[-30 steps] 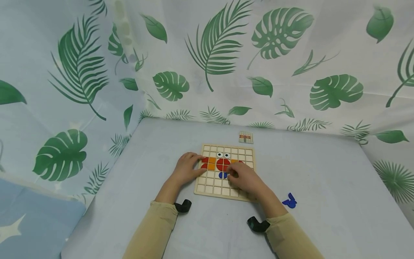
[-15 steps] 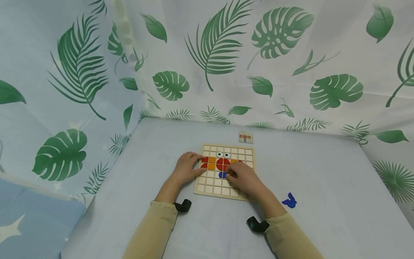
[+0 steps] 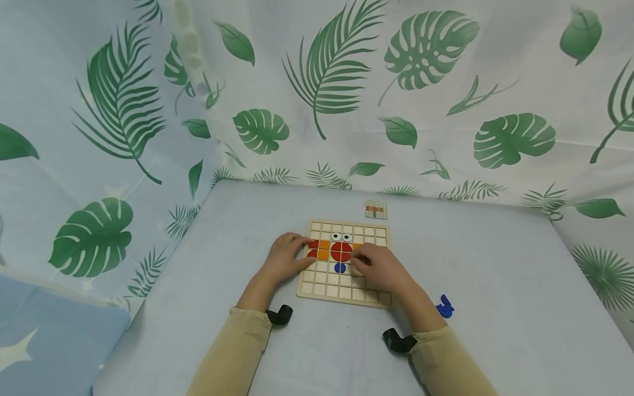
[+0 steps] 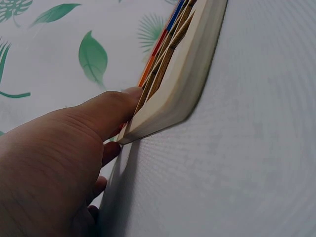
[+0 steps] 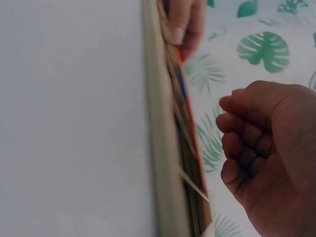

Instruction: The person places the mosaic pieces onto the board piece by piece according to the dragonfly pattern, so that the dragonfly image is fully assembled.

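On the table lies a wooden grid board [image 3: 327,278] with coloured tiles in its cells. My left hand [image 3: 284,256] grips the board's left edge, thumb over the rim in the left wrist view. Beside it are red pieces [image 3: 313,249] and orange squares [image 3: 324,250]. At the centre a red circle [image 3: 340,252] sits below two eye tiles [image 3: 342,237], with a small blue circle [image 3: 339,268] beneath. My right hand [image 3: 378,267] hovers over the board's right half. Its fingers are loosely curled and hold nothing visible in the right wrist view; it partly covers the right-side tiles.
A small pattern card [image 3: 376,209] lies behind the board. Loose blue pieces [image 3: 445,307] lie on the table [image 3: 495,264] beside my right forearm, which partly hides them. A black wrist device [image 3: 398,341] juts from the right cuff, another [image 3: 280,315] from the left.
My right hand has drawn slightly right, off the small blue circle, which now shows whole. The right forearm has shifted right and covers part of the loose blue pieces. My left hand stays put.
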Demonstrator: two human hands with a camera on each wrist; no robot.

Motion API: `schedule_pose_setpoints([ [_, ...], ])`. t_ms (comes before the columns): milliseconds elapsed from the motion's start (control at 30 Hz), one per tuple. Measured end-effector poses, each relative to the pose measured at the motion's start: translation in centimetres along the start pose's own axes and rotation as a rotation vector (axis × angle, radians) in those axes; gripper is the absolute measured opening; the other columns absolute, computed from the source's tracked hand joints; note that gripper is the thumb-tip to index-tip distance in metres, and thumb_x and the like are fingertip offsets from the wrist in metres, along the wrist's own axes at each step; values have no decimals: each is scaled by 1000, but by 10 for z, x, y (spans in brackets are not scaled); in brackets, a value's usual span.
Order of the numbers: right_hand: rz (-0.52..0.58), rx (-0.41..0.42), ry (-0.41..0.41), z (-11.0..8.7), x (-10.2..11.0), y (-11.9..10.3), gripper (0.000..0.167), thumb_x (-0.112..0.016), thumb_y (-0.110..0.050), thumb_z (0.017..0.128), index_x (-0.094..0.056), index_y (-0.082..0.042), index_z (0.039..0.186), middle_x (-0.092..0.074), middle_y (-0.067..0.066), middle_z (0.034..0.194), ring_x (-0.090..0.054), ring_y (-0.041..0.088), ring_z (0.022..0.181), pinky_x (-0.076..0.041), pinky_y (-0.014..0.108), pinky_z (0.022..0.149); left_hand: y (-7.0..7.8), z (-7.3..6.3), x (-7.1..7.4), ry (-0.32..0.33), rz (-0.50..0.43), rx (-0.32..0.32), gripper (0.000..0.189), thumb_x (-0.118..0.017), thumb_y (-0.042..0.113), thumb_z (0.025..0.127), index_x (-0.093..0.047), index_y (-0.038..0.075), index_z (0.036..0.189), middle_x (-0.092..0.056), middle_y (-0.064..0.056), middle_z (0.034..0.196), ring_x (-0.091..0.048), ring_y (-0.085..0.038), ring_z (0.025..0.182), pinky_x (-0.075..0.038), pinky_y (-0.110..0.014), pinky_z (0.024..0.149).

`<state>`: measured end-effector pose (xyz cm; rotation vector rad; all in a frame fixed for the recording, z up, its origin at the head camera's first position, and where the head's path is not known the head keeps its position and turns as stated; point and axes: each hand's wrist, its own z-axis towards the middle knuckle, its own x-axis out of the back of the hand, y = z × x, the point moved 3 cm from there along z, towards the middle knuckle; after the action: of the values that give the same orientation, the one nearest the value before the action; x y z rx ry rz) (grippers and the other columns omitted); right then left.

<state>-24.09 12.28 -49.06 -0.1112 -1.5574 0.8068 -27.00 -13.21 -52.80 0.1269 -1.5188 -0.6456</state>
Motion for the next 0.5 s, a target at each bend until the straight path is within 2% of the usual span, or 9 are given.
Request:
schedule_pose_setpoints([
  [233,28,-59,19,-19,36,18,17,-62,-28,98,-71,-16,106,-66,-4,95,-53,14,78,-47,30,69,1,1,0,2,12,-9,53,-68,47,91,-59,20,135,-58,-5,132,-45,-27,134,-34,-46,117],
  [500,-45,-95,23,-56,72,55,17,-62,-27,99,-71,-15,107,-64,-5,90,-51,13,75,-44,27,62,0,1,0,-6,14,1,53,-68,47,91,-59,20,135,-57,-6,134,-45,-27,135,-33,-46,118],
])
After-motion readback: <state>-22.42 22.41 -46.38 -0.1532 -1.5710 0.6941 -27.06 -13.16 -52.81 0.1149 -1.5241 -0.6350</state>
